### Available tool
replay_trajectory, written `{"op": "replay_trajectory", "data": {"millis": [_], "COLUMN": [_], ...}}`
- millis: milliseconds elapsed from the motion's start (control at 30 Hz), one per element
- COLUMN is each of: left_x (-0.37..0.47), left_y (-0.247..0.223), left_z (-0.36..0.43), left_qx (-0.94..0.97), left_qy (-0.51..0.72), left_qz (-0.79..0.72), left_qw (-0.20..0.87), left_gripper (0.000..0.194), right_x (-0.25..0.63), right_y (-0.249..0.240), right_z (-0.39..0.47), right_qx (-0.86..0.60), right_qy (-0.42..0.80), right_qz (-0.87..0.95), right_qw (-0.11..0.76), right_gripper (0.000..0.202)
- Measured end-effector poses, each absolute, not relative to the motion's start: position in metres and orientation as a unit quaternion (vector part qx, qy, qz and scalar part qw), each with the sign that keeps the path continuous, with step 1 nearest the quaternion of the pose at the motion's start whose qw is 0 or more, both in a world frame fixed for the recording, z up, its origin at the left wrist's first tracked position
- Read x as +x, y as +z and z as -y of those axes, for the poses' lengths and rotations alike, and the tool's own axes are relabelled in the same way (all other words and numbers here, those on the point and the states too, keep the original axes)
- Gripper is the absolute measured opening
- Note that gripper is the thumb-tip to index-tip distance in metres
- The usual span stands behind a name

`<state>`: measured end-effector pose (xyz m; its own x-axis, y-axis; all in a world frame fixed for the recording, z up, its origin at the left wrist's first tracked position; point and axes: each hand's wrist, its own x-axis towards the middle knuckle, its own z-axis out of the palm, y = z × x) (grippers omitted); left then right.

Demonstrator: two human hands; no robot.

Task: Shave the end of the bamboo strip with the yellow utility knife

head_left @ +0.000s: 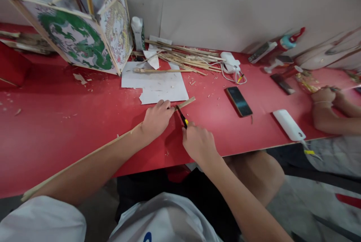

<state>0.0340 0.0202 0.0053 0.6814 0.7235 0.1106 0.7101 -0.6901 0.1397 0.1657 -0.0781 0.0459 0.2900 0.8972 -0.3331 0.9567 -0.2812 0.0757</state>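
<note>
My left hand (158,118) is closed around a long bamboo strip (187,103), whose short end sticks out to the right. The rest of the strip runs under my left forearm to the table's lower left edge. My right hand (200,143) grips a utility knife (182,117) with a black and yellow body. Its blade end meets the strip just right of my left fingers. A torn white paper sheet (163,89) lies right behind my left hand.
A paper lantern frame (76,39) with dragon pictures stands at the back left. Several thin sticks (183,58) lie by the wall, near a white charger (230,62) with cables. To the right are a phone (239,101), a white power bank (289,124) and another person's hands (324,95).
</note>
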Motion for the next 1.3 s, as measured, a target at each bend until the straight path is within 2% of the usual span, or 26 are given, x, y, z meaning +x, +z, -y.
{"op": "replay_trajectory", "data": {"millis": [533,1000,1300], "left_x": [0.034,0.033,0.032], "left_y": [0.003,0.004,0.004], "left_z": [-0.024,-0.026,-0.025], "left_qx": [0.912,0.904,0.910], "left_qy": [0.082,0.087,0.093], "left_qz": [-0.396,-0.410,-0.398], "left_qw": [0.071,0.082,0.073], "left_gripper": [0.030,0.032,0.031], "right_x": [0.172,0.172,0.172], "right_y": [0.043,0.042,0.050], "right_z": [0.077,0.075,0.093], "right_qx": [0.778,0.760,0.794], "right_qy": [-0.094,-0.086,-0.115], "right_qz": [-0.603,-0.632,-0.587], "right_qw": [0.150,0.127,0.111], "right_gripper": [0.025,0.026,0.030]}}
